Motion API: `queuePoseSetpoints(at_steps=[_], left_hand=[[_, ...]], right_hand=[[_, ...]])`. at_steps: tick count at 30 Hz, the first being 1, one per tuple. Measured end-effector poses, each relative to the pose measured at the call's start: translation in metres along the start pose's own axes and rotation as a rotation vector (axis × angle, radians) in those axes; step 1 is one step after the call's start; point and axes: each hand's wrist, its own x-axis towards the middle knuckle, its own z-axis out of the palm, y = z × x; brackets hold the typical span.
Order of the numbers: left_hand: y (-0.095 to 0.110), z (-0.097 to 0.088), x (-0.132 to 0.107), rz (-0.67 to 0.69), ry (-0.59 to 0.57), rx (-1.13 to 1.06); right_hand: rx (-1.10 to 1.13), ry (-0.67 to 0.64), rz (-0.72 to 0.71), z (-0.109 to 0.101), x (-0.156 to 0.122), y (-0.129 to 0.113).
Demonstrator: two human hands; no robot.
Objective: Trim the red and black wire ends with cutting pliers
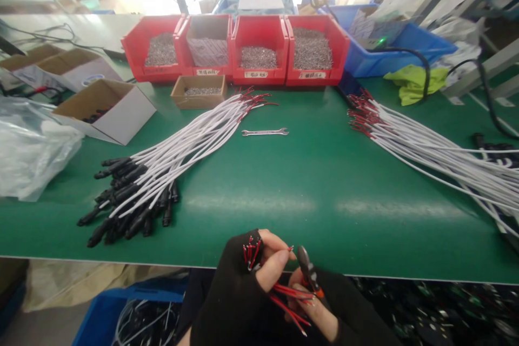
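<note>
At the table's front edge, my left hand point(272, 266), in a black fingerless glove, is closed on several thin red wires point(284, 291) with bare tips. One wire end pokes out between its thumb and forefinger; other ends stick up behind the thumb. My right hand point(318, 313), also in black, is wrapped round small pliers point(308, 269) with dark jaws and an orange handle. The jaws point up, close beside the pinched wire end. Red wires also pass across the right fingers; whether they are gripped there I cannot tell. The handles are mostly hidden.
White cables point(194, 135) with black connectors lie left, another cable bundle point(430, 146) right. A wrench point(265, 132) lies mid-table. Behind are red bins point(259, 77) of small metal parts, a cardboard tray point(198, 101), a white box point(109, 124) and a blue crate point(389, 59).
</note>
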Motion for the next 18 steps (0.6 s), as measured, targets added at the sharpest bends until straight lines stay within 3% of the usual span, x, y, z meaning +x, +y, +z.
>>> queuePoseSetpoints(at_steps=[6,12,18], left_hand=[[0.003,0.000,-0.001,-0.088,-0.017,-0.119],[0.008,-0.001,0.001,-0.103,-0.027,-0.111],[0.010,0.000,0.002,-0.090,-0.035,-0.076]], right_hand=[[0.016,-0.035,-0.002,-0.003,0.004,0.017],[-0.131,-0.214,-0.008,0.003,0.007,0.054],[-0.186,-0.234,-0.016,-0.017,-0.005,0.024]])
